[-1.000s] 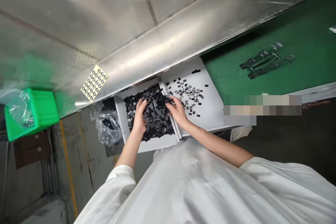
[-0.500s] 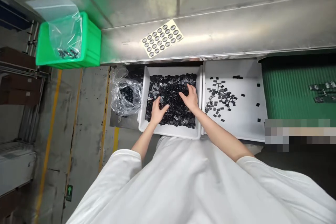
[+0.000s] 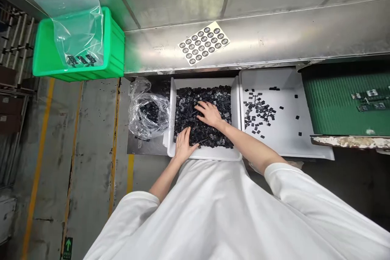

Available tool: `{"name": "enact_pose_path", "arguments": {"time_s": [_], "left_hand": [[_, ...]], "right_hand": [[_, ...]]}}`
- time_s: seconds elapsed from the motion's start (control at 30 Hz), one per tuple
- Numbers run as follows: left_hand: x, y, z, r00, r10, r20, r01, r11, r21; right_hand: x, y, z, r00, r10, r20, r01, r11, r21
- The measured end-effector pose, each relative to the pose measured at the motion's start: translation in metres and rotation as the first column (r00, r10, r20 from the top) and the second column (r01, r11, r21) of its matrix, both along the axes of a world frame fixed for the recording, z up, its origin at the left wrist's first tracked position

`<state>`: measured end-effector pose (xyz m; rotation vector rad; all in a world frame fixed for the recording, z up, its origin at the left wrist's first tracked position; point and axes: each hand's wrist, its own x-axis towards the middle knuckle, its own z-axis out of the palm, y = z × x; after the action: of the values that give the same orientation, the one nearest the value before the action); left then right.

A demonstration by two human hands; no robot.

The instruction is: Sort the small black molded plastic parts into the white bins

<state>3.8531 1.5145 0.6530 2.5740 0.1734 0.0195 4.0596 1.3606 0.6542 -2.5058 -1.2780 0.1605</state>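
A white plastic tray point(image 3: 204, 81) is heaped with a dense pile of small black plastic parts point(image 3: 195, 95). My right hand point(image 3: 209, 114) lies on the middle of the pile with its fingers spread. Near the tray's front rim, my left hand point(image 3: 185, 145) rests on the pile with its fingers pointing up and its palm turned inward. Neither hand shows a separate part held in it. The hands are close together, and the parts under them are hidden.
To the right, a second white tray point(image 3: 283, 130) holds a loose cluster of black parts on runners point(image 3: 258, 110). A plastic bag of parts point(image 3: 149, 115) sits left of the first tray. Beyond stand a green bin point(image 3: 117, 48), a steel panel point(image 3: 274, 36) and a green belt point(image 3: 329, 105).
The view has swung from tilted to nearly level. My right hand has shifted left across the pile, and my left hand has moved toward the tray's front rim.
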Motion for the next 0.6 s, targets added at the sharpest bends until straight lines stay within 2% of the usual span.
{"name": "enact_pose_path", "arguments": {"time_s": [0.03, 0.07, 0.17, 0.2, 0.27, 0.33, 0.37, 0.47, 0.5, 0.53, 0.6], "left_hand": [[-0.001, 0.003, 0.002, 0.998, -0.068, 0.02, 0.067, 0.997, 0.037], [0.0, 0.004, 0.003, 0.99, -0.137, 0.034, 0.134, 0.989, 0.069], [0.012, 0.009, 0.001, 0.95, -0.31, 0.036, 0.303, 0.944, 0.128], [0.016, 0.01, 0.0, 0.936, -0.35, 0.03, 0.343, 0.93, 0.134], [0.023, 0.013, -0.003, 0.92, -0.39, 0.027, 0.384, 0.914, 0.131], [0.031, 0.017, -0.004, 0.932, -0.359, 0.053, 0.351, 0.928, 0.122], [0.037, 0.019, -0.004, 0.943, -0.323, 0.076, 0.313, 0.943, 0.116], [0.067, 0.021, -0.004, 0.975, -0.179, 0.132, 0.173, 0.983, 0.057], [0.078, 0.021, -0.003, 0.983, -0.122, 0.137, 0.12, 0.993, 0.02], [0.088, 0.019, -0.003, 0.989, -0.061, 0.136, 0.065, 0.998, -0.019], [0.097, 0.011, -0.001, 0.989, 0.036, 0.14, -0.026, 0.997, -0.078]], "right_hand": [[0.001, -0.002, -0.003, 0.998, -0.054, 0.012, 0.053, 0.999, 0.004], [-0.001, -0.006, -0.007, 0.999, -0.039, 0.034, 0.039, 0.999, 0.01], [-0.012, -0.022, -0.015, 0.968, 0.234, 0.094, -0.236, 0.972, 0.012], [-0.016, -0.028, -0.017, 0.964, 0.246, 0.098, -0.249, 0.968, 0.017], [-0.021, -0.039, -0.019, 0.992, 0.093, 0.083, -0.097, 0.995, 0.039], [-0.027, -0.046, -0.021, 0.997, -0.057, 0.052, 0.053, 0.996, 0.067], [-0.029, -0.049, -0.021, 0.998, -0.06, 0.037, 0.056, 0.995, 0.083], [-0.031, -0.051, -0.023, 0.996, 0.088, 0.007, -0.088, 0.989, 0.118], [-0.029, -0.049, -0.023, 0.996, 0.092, -0.002, -0.091, 0.988, 0.123], [-0.026, -0.046, -0.023, 0.998, 0.056, -0.011, -0.054, 0.991, 0.125], [-0.021, -0.038, -0.023, 0.995, -0.101, -0.022, 0.103, 0.986, 0.134]]}}
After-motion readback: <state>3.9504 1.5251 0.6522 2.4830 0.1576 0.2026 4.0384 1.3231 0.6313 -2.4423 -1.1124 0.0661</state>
